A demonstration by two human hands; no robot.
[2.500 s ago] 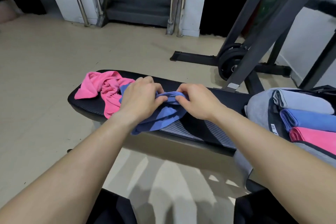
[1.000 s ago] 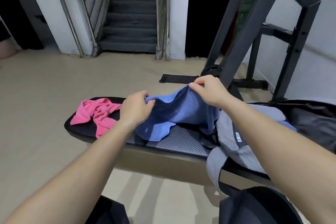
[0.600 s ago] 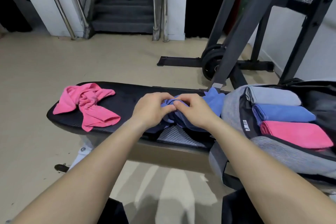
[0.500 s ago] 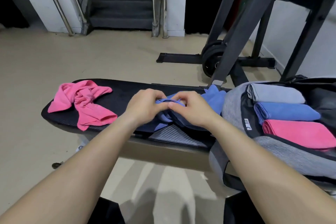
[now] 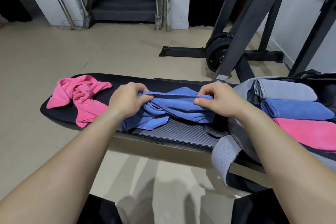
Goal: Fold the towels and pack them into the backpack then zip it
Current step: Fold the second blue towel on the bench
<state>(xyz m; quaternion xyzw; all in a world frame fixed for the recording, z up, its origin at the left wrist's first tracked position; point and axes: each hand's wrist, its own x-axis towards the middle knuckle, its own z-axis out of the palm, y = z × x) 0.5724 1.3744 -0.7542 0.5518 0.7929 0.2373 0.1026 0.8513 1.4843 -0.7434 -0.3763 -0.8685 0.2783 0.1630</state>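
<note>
On the black ribbed padded gym bench, a loose blue microfibre towel, bunched, its upper hem stretched into a taut line between both hands. At the hem's left end, the left hand, thumb and curled fingers pinching the edge. At the right end, the right hand, pinching likewise, back of the hand toward the camera. Remaining blue cloth sagging in twisted folds under and between the hands, one lower flap flat on the bench just below the left wrist. Further left on the same bench, a crumpled pink towel, just beside the left hand; touching or not, impossible to tell. On the bench's right end, just beside the right hand, an open grey fabric backpack, mouth toward the camera. Inside it, three folded towels side by side: folded grey towel farthest, folded blue towel in the middle, folded pink towel nearest. Over the bench's near edge, under the right forearm, a hanging grey backpack strap. Behind, on the beige floor, a dark steel rack with black weight plates at its foot.
</note>
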